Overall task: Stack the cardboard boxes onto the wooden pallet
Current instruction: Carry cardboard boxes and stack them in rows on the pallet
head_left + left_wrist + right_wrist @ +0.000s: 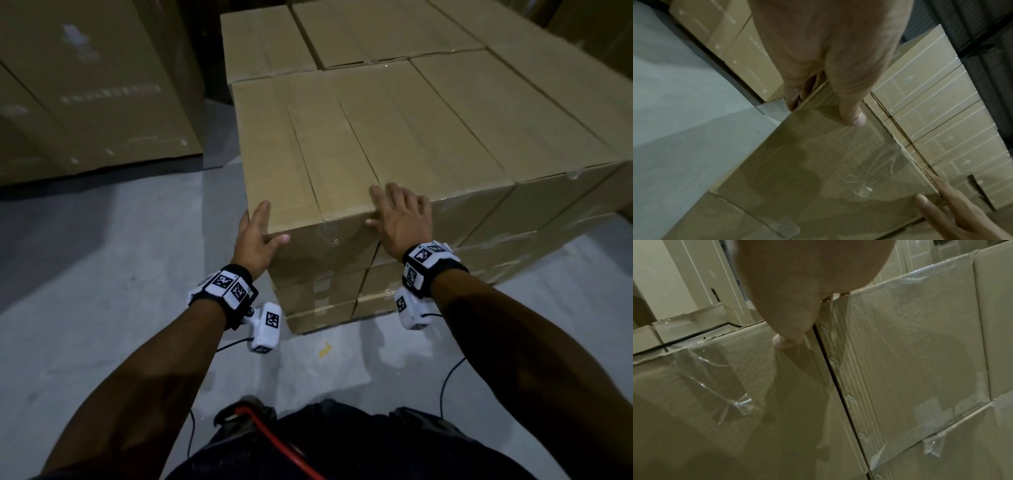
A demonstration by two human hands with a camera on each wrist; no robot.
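A large cardboard box (342,144) tops the near left corner of a stack of boxes. My left hand (263,226) is at its near left corner, fingers straight along the left side and thumb (853,113) on the taped front face (818,162). My right hand (387,209) lies flat on the top at the near right corner, with its thumb (785,337) pressed on the front face (735,386) beside the seam. The pallet is hidden under the stack.
A neighbouring box (496,120) butts against the right side, its face (910,353) stapled and taped. More boxes (383,31) fill the layer behind. Tall cartons (85,85) stand at the left across a strip of grey floor (102,274). Cables trail near my legs.
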